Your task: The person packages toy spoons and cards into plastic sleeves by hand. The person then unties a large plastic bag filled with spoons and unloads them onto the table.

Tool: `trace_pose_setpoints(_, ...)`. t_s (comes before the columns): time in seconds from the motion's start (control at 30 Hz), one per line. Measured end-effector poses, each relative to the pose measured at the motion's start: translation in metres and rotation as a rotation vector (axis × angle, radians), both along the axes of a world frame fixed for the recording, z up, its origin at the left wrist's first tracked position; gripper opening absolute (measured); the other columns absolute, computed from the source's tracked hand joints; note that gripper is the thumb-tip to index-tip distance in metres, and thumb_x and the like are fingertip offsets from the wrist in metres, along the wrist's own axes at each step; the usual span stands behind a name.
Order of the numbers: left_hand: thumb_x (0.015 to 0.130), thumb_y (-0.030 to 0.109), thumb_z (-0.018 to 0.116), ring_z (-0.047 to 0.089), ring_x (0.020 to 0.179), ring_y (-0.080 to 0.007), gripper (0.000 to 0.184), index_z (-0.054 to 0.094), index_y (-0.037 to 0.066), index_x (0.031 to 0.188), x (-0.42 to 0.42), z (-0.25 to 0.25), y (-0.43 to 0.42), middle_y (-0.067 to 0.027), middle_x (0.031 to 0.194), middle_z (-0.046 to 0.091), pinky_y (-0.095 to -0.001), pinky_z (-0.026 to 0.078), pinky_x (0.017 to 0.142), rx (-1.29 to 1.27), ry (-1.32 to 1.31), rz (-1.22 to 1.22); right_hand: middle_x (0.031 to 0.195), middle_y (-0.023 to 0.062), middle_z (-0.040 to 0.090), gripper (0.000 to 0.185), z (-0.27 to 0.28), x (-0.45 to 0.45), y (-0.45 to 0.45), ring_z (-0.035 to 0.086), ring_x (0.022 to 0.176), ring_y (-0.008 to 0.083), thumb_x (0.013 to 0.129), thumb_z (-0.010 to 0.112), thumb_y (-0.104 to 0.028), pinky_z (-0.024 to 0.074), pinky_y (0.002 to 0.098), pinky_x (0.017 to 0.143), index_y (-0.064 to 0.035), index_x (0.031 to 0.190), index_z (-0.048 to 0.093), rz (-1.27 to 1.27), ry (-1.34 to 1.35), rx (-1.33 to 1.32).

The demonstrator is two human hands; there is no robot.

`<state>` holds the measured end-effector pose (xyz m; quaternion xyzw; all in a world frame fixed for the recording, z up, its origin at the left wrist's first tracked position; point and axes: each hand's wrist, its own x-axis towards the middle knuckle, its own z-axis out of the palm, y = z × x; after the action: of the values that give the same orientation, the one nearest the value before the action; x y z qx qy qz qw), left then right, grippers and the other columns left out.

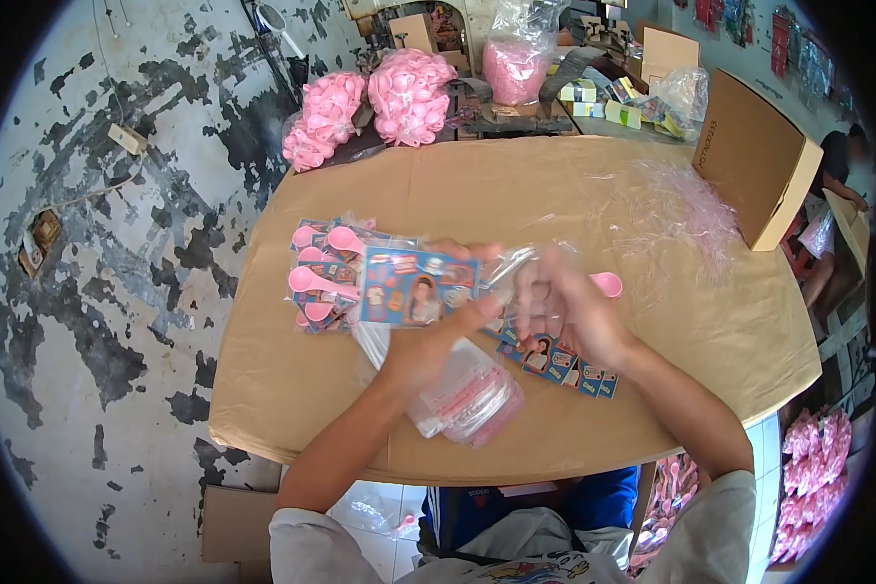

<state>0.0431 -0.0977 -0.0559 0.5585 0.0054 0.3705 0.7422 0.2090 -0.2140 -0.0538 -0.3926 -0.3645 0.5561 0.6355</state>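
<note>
My left hand [426, 341] is closed on a blue printed card [414, 287], held flat above the table with its picture side up. Close by on the right, my right hand [569, 307] is blurred by motion, its fingers curled at a clear plastic bag [512, 271]. Left of the card lies a pile of packed pink spoons [311, 280] with blue cards. Under my right hand, more blue cards [552, 360] are fanned out, partly hidden. A pink spoon bowl [607, 284] shows just beyond that hand. Clear plastic bags [469, 394] lie stacked below my left hand.
Brown paper covers the table [292, 409]. A cardboard box [754, 161] stands at the right edge beside loose clear plastic [686, 209]. Bundled pink items [409, 95] and a filled pink bag [516, 70] are at the back. Another person [832, 195] sits at far right.
</note>
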Motion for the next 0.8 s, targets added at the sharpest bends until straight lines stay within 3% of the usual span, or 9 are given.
trace_pose_setpoints(0.13, 0.084, -0.007, 0.071, 0.056, 0.118, -0.0185, 0.043, 0.049, 0.007, 0.119, -0.001, 0.002, 0.014, -0.0153, 0.127, 0.060, -0.0333, 0.052, 0.096, 0.476, 0.042, 0.215, 0.080, 0.0014, 0.064, 0.030, 0.028, 0.008, -0.003, 0.057, 0.067, 0.0077, 0.099, 0.058, -0.035, 0.0482, 0.0250, 0.061, -0.0058, 0.103, 0.065, -0.145, -0.208, -0.059)
trace_pose_setpoints(0.2, 0.084, -0.007, 0.070, 0.057, 0.118, -0.0202, 0.043, 0.049, 0.007, 0.119, -0.005, 0.009, 0.009, -0.0153, 0.125, 0.061, -0.0339, 0.051, 0.097, 0.281, 0.086, 0.242, 0.079, 0.0011, 0.063, 0.033, 0.026, 0.023, -0.007, 0.058, 0.071, 0.0083, 0.099, 0.058, -0.037, 0.0487, 0.0256, 0.063, -0.0052, 0.095, 0.066, -0.221, -0.584, -0.029)
trace_pose_setpoints(0.23, 0.084, -0.007, 0.070, 0.058, 0.117, -0.0210, 0.044, 0.049, 0.007, 0.119, -0.006, 0.012, 0.007, -0.0153, 0.123, 0.062, -0.0342, 0.051, 0.097, 0.182, 0.109, 0.253, 0.078, 0.0001, 0.064, 0.032, 0.026, 0.036, -0.007, 0.058, 0.073, 0.0081, 0.099, 0.059, -0.034, 0.0483, 0.0240, 0.064, -0.0038, 0.091, 0.069, -0.265, -0.453, -0.011)
trace_pose_setpoints(0.33, 0.083, -0.007, 0.070, 0.057, 0.120, -0.0231, 0.042, 0.050, 0.008, 0.117, -0.006, 0.009, 0.020, -0.0161, 0.126, 0.061, -0.0360, 0.050, 0.097, 0.033, -0.039, 0.209, 0.083, 0.0043, 0.067, 0.026, 0.005, 0.088, 0.003, 0.062, 0.077, 0.0145, 0.095, 0.063, -0.029, 0.0501, 0.0312, 0.074, -0.0044, 0.097, 0.070, -0.358, -0.947, 0.068)
trace_pose_setpoints(0.43, 0.083, -0.008, 0.069, 0.055, 0.123, -0.0243, 0.043, 0.050, 0.009, 0.118, -0.007, 0.008, 0.021, -0.0166, 0.129, 0.059, -0.0379, 0.050, 0.099, 0.070, -0.049, 0.178, 0.089, 0.0103, 0.068, 0.021, -0.004, 0.088, -0.014, 0.063, 0.084, 0.0233, 0.091, 0.066, -0.024, 0.0472, 0.0408, 0.085, -0.0046, 0.099, 0.071, -0.282, -1.761, -0.132)
trace_pose_setpoints(0.53, 0.083, -0.007, 0.068, 0.052, 0.126, -0.0258, 0.043, 0.050, 0.009, 0.119, -0.008, 0.007, 0.021, -0.0164, 0.133, 0.056, -0.0388, 0.050, 0.099, 0.103, -0.026, 0.136, 0.097, 0.0135, 0.065, 0.015, -0.013, 0.093, -0.011, 0.059, 0.088, 0.0307, 0.088, 0.068, -0.019, 0.0467, 0.0425, 0.085, -0.0082, 0.097, 0.071, -0.286, -1.873, -0.093)
trace_pose_setpoints(0.63, 0.087, -0.002, 0.065, 0.046, 0.133, -0.0341, 0.047, 0.046, 0.010, 0.128, -0.007, 0.005, 0.021, -0.0142, 0.136, 0.054, -0.0501, 0.033, 0.115, 0.160, -0.034, 0.122, 0.088, 0.0093, 0.066, 0.016, -0.006, 0.087, -0.014, 0.060, 0.079, 0.0233, 0.090, 0.067, -0.022, 0.0486, 0.0358, 0.077, -0.0061, 0.094, 0.069, -0.536, -1.997, 0.092)
trace_pose_setpoints(0.73, 0.088, 0.000, 0.066, 0.047, 0.133, -0.0342, 0.050, 0.045, 0.011, 0.132, -0.006, 0.004, 0.022, -0.0147, 0.139, 0.050, -0.0494, 0.034, 0.115, 0.116, -0.041, 0.128, 0.079, 0.0044, 0.066, 0.019, 0.038, 0.075, -0.017, 0.059, 0.070, 0.0142, 0.094, 0.065, -0.024, 0.0485, 0.0280, 0.069, -0.0050, 0.091, 0.067, -0.405, -1.109, -0.302)
trace_pose_setpoints(0.8, 0.089, 0.004, 0.067, 0.046, 0.134, -0.0340, 0.050, 0.044, 0.011, 0.133, -0.005, 0.000, 0.025, -0.0149, 0.141, 0.049, -0.0485, 0.034, 0.115, 0.051, -0.095, 0.085, 0.076, 0.0034, 0.068, 0.023, 0.036, 0.071, -0.016, 0.058, 0.068, 0.0087, 0.096, 0.064, -0.027, 0.0461, 0.0242, 0.065, -0.0044, 0.093, 0.067, -0.453, -0.782, -0.049)
